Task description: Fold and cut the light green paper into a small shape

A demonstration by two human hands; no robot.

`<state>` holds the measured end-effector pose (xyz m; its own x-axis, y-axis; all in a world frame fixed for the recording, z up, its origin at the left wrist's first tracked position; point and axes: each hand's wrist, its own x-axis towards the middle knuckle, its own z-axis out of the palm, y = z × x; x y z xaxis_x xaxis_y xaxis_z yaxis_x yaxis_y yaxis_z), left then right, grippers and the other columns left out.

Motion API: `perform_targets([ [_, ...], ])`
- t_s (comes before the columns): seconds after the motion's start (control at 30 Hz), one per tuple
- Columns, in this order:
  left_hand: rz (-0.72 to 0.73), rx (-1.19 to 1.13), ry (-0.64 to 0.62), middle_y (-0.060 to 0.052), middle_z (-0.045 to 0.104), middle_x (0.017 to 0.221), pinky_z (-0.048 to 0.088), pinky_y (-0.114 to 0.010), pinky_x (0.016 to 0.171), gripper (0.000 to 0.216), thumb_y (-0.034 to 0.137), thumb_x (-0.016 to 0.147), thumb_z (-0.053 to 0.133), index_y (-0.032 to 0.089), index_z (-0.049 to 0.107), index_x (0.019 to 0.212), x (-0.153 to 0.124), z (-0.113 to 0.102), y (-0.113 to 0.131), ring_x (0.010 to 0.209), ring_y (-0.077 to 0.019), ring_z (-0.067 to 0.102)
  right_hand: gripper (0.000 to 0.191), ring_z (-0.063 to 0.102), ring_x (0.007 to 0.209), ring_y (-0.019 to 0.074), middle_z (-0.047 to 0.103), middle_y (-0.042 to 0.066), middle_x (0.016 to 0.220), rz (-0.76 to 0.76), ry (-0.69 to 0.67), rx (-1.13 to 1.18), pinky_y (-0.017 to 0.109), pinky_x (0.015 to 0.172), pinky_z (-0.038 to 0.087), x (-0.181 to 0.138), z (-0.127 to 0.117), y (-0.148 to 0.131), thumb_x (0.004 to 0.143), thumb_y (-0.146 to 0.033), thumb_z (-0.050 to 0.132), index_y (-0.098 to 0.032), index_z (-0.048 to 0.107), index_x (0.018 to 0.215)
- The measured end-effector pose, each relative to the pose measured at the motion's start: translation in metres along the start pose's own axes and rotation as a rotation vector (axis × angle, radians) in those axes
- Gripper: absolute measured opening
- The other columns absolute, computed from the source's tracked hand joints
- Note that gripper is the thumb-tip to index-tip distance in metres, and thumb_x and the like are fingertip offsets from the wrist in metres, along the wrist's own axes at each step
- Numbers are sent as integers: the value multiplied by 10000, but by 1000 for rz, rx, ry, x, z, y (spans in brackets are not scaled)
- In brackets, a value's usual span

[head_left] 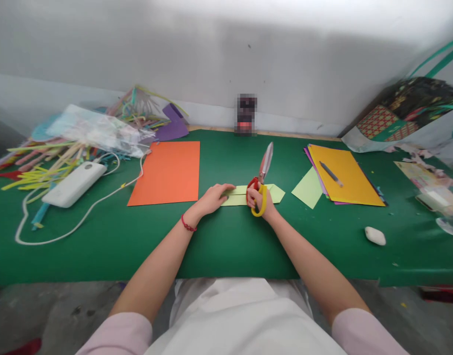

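A folded strip of pale green paper (238, 198) lies flat on the green table, its right end folded to a point. My left hand (212, 197) rests on the strip's left end with fingers stretched out, pressing it down. Scissors (263, 199) with red and yellow handles are held in my right hand (262, 197), over the right part of the strip. Their blades point up and away from me, and look closed together. To the right of the strip lies another piece of pale green paper (308, 190), partly under a stack of coloured sheets.
An orange sheet (167, 172) lies left of my hands. Further left are a white power bank (75, 184) with a looping cable and a heap of paper strips (37, 172). Right are yellow-topped paper sheets (354, 182), a pen (330, 173) and a white case (375, 235).
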<state>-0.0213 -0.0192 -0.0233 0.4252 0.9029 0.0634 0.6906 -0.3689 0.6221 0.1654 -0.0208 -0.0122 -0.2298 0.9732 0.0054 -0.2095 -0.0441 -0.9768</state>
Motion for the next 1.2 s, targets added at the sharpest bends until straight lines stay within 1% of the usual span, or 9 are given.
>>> perform_targets([
  [0.2,6,-24,-2,-24,621,1226,441,-388,979,438,115,815,423,238,540,1218,-2,-4,5,1130,-206,544,299,277,283,53,331,-111,361,-87,204,-8,187,289,259,-14,-65,-14,651,-248,602,-237,312,579],
  [0.33,12,-10,-19,-19,609,1263,428,-403,984,394,107,809,416,240,584,1140,-1,-5,5,1143,-213,531,310,271,291,50,312,-110,388,-107,279,33,176,277,222,-16,-78,-18,624,-266,617,-236,313,574],
  [0.43,35,18,-39,-11,599,1284,417,-420,984,333,89,790,414,233,630,999,1,-7,3,1123,-215,537,307,268,286,48,312,-105,375,-92,247,54,176,279,228,-15,-72,-15,633,-250,612,-232,315,558],
  [0.53,64,36,-49,-6,595,1288,415,-420,979,299,86,784,414,231,645,908,2,-9,2,1117,-214,541,301,279,279,50,321,-102,365,-78,176,91,180,282,242,-11,-56,-9,650,-232,600,-230,315,551],
  [0.73,77,79,-65,-28,595,1286,408,-420,976,272,72,792,433,221,643,880,3,-7,2,1108,-215,546,256,299,269,52,352,-98,343,-37,22,120,183,289,247,-2,-8,4,688,-238,561,-226,344,554],
  [0.87,99,86,-16,-26,597,1276,410,-415,973,253,67,804,444,221,636,865,2,-1,2,1105,-211,546,249,314,268,56,364,-109,330,9,-34,58,186,302,274,2,17,5,695,-259,579,-229,352,596],
  [0.97,125,48,44,-32,602,1248,422,-397,965,226,78,815,457,213,633,861,0,2,1,1104,-201,549,240,324,271,56,368,-111,322,18,-47,46,186,308,283,2,23,5,682,-269,577,-228,357,595],
  [1.07,151,17,107,-48,625,1163,438,-369,939,166,145,834,509,206,640,917,-1,1,-2,1063,-194,569,232,304,263,52,361,-112,319,7,-30,80,187,301,270,3,23,6,668,-254,553,-231,339,578],
  [1.2,111,95,129,-53,632,1116,403,-418,955,148,247,812,611,215,670,944,-4,-9,-10,1040,-224,569,219,292,264,51,352,-116,323,5,-19,97,186,295,261,4,20,8,656,-238,546,-234,339,584],
])
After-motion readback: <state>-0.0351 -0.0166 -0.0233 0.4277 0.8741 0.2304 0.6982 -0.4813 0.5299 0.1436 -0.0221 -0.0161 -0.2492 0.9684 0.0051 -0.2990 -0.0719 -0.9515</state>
